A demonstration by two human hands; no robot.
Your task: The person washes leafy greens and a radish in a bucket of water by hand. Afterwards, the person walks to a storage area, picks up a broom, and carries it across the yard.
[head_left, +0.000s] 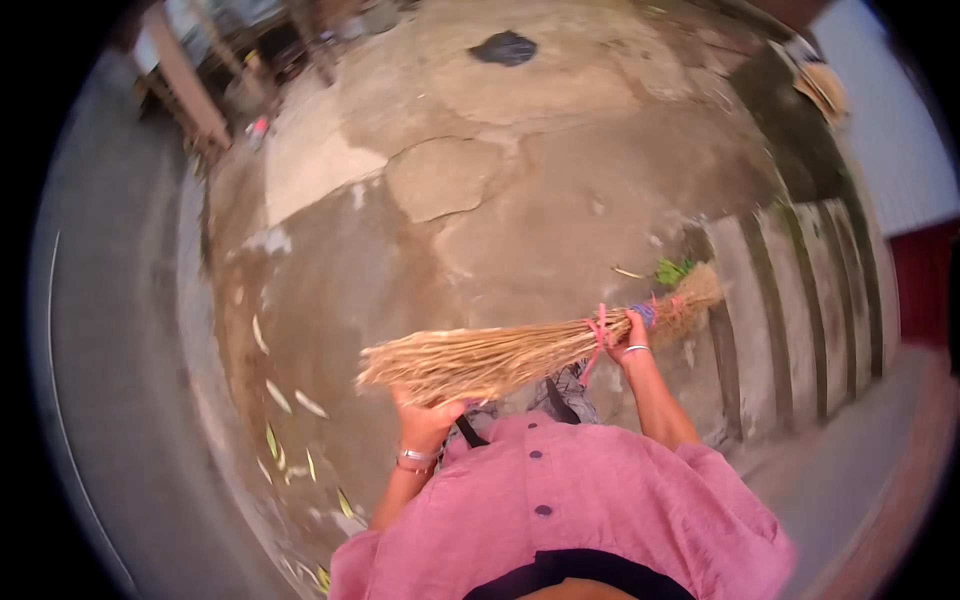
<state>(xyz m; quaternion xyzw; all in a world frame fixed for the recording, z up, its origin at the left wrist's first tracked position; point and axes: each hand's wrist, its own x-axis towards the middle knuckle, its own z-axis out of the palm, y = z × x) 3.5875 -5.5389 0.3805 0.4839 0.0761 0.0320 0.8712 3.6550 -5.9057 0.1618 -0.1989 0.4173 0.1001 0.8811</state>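
Note:
A straw broom (pixel 480 360) is held across the front of my body, its wide cut end to the left and its thin wispy end to the right. My right hand (pixel 631 338) is closed around the narrow bound part, beside pink ties and a blue-purple binding. Under the wide end, my left hand (pixel 425 418) holds the stalks from below. Its thumb shows, while the bristles hide most of its fingers. Bracelets circle both wrists.
Cracked concrete ground (pixel 590 210) spreads ahead, with a black plastic piece (pixel 504 48) lying far off. Concrete steps (pixel 800 310) rise at the right, near a green plant (pixel 673 271). Leaves (pixel 278 397) litter the left side beside a road (pixel 110 330). Wooden posts (pixel 187 80) stand at upper left.

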